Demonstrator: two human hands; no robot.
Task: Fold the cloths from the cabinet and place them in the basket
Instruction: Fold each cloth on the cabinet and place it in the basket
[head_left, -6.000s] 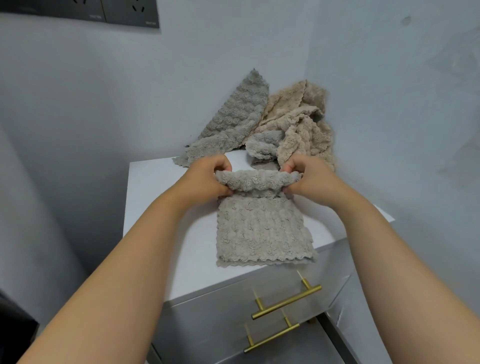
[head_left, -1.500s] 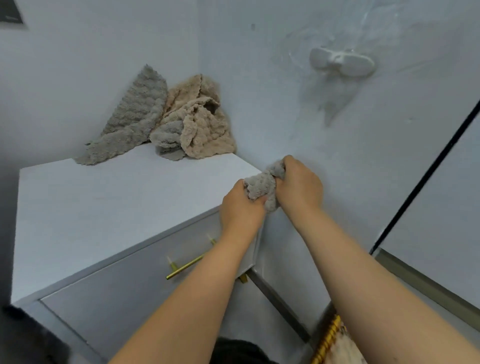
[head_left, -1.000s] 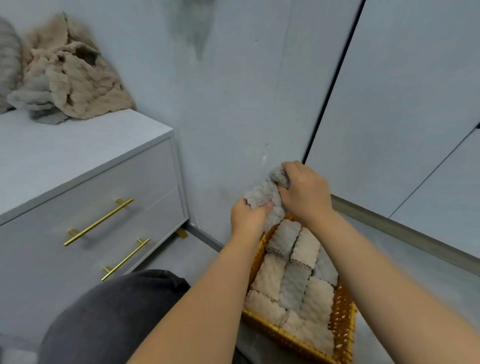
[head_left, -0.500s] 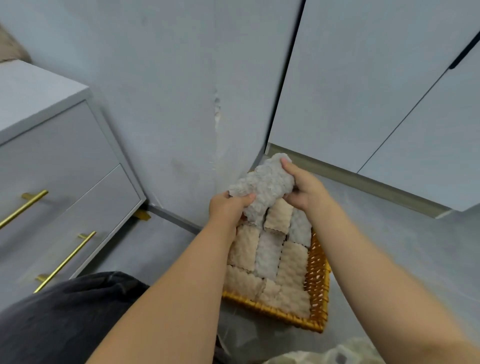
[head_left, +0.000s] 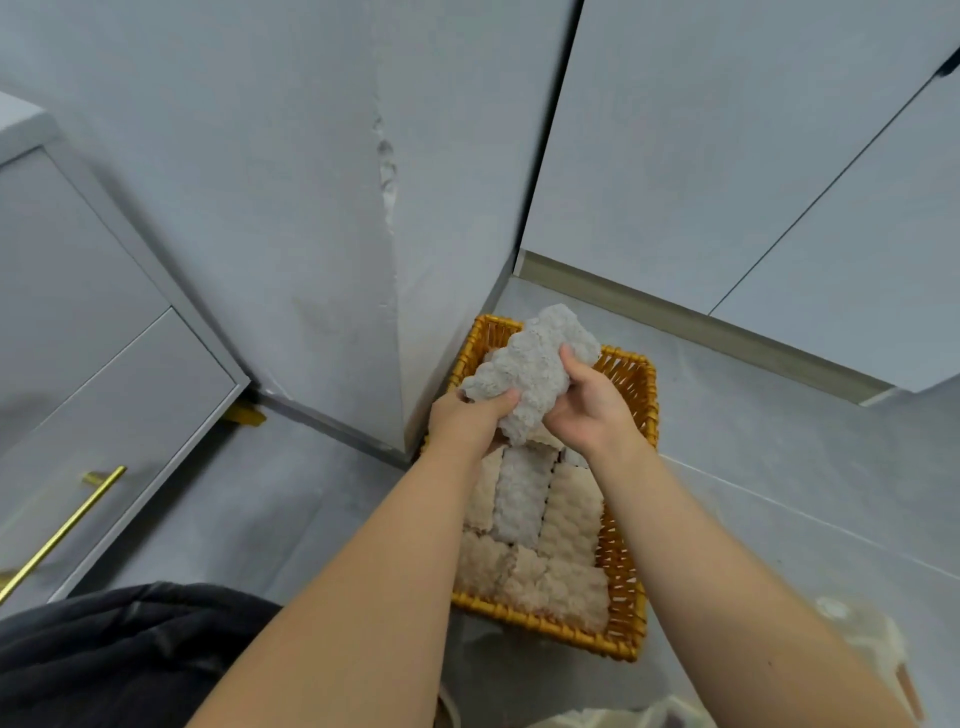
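Both hands hold a folded grey cloth (head_left: 535, 371) above the far end of a yellow wicker basket (head_left: 631, 519) on the floor. My left hand (head_left: 470, 423) grips its near left end, and my right hand (head_left: 589, 408) grips its right side with the thumb on top. Several folded beige and grey cloths (head_left: 537, 535) lie packed in rows inside the basket. The far part of the basket's inside is hidden by the held cloth and my hands.
A white cabinet (head_left: 93, 374) with gold drawer handles (head_left: 57, 532) stands at the left. A grey wall corner (head_left: 389, 260) rises just behind the basket, with white doors (head_left: 727, 156) to the right. Dark clothing (head_left: 119, 660) fills the bottom left; pale objects (head_left: 862, 639) lie at bottom right.
The view swung from the cabinet top down to the floor. Both hands carried the folded grey cloth off the cabinet and over the basket, lowering it toward the far end.
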